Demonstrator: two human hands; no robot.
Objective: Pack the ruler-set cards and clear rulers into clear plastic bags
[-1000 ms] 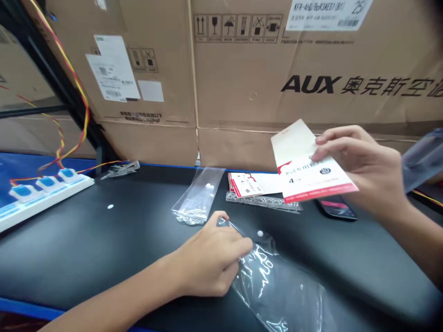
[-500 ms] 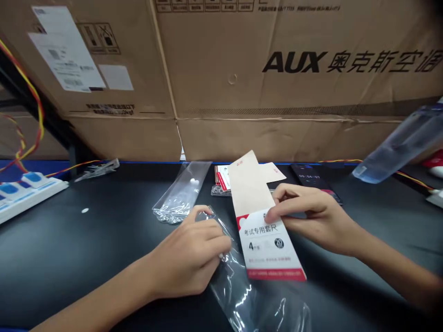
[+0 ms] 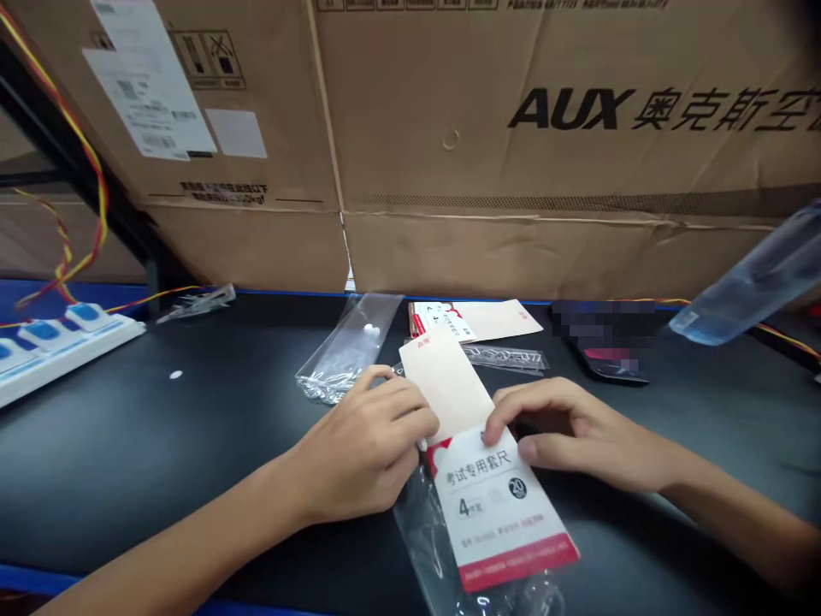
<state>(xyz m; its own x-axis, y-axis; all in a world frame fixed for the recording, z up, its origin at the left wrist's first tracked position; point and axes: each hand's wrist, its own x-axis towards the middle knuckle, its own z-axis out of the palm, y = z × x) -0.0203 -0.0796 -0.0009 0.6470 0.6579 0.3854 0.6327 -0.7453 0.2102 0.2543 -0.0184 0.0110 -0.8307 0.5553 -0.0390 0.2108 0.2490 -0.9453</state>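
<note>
Wiring in red and yellow (image 3: 96, 184) drops to a white power strip with blue switches (image 3: 57, 335) at the far left corner of the desk (image 3: 128, 445). Toward the far edge lie a small clear packet (image 3: 196, 304) and a clear plastic bag (image 3: 346, 346) with a white dot on it. Mid-desk, the left hand (image 3: 363, 449) curls inward, its grip apparently pinching the mouth of a second clear bag (image 3: 416, 530), though the fingers partly hide it. The printed red-and-white card (image 3: 487, 505) lies over that bag, with its cream upper panel (image 3: 442, 381) rising toward the left fingertips; whether it sits inside the bag cannot be told. The right hand (image 3: 577, 436) clasps the card's side edge. The card's red foot reaches toward the near edge, and dark desk stretches beside both forearms. Beyond lie more cards (image 3: 436, 321), a packet of rulers (image 3: 506, 359), a blurred phone (image 3: 609, 364) and, at the right edge, a raised translucent plastic sleeve (image 3: 750, 282).
</note>
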